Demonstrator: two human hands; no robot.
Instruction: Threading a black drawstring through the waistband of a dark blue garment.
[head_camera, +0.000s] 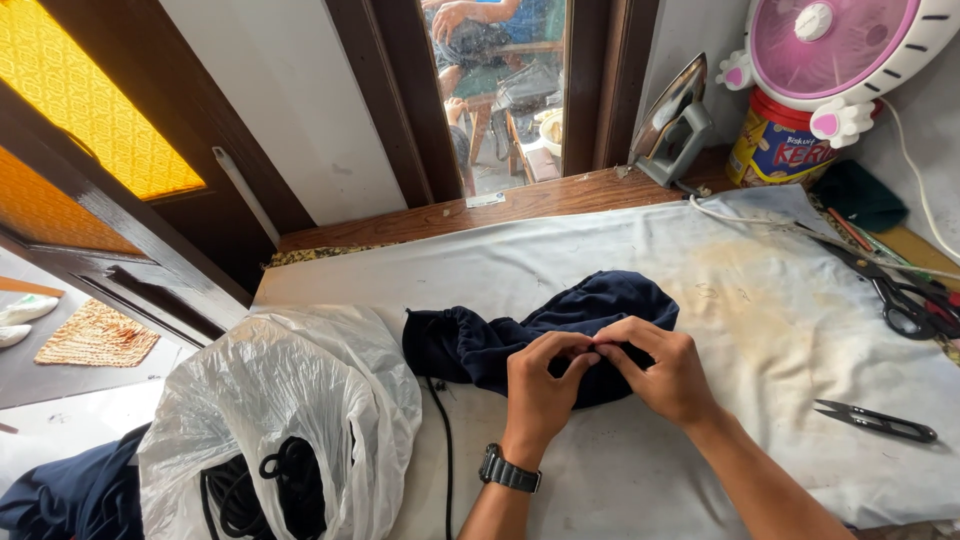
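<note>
Both hands meet at the middle of the tabletop, near its front edge, fingertips pinched together on a fold of a dark navy garment (545, 335). On the left hand (540, 385), which wears a black wristwatch (508, 470), the fingers curl inward and close on the cloth. The right hand (660, 372) mirrors it, thumb and forefinger nipping the same bit of fabric, so the two hands touch at the fingertips.

The navy garment lies crumpled on a stained white cloth (700, 270) that covers the tabletop; it spreads from the hands toward the left and back. A thin black cord (447, 450) runs from the garment's left side down toward the front edge.

At the front left corner sits a translucent white plastic bag (290, 400), open, with coils of black cord (260, 490) inside. Near the right edge lie small black thread snips (878, 421), and farther back along that edge, large black-handled scissors (895, 290). At the back right, a clothes iron (675, 120) stands upright on a wooden ledge, beside a colourful tin (775, 145) and a pink and white fan (830, 45). Behind the tabletop is a window with a dark wooden frame (400, 100).
</note>
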